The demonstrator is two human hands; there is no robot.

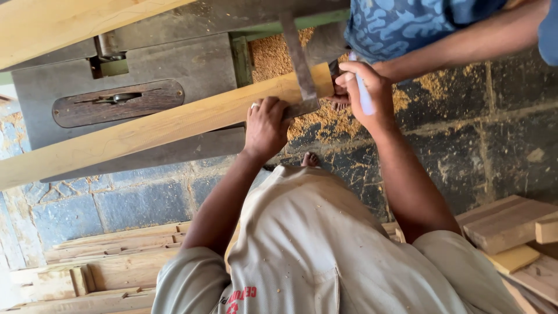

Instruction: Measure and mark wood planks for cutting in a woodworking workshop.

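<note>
The left hand presses flat on a long pale wooden plank, pinning a metal try square against its end, while the right hand pinches a white pen just beside the square's blade. The plank lies across a grey metal saw counter. Sawdust covers the stone floor beyond, and pale offcut boards lie to the near right.

We see no packages, signs or screens here. The only lettering is a small red print on the front of the beige shirt, near the bottom edge; it may be a logo, partly cut off.
</note>
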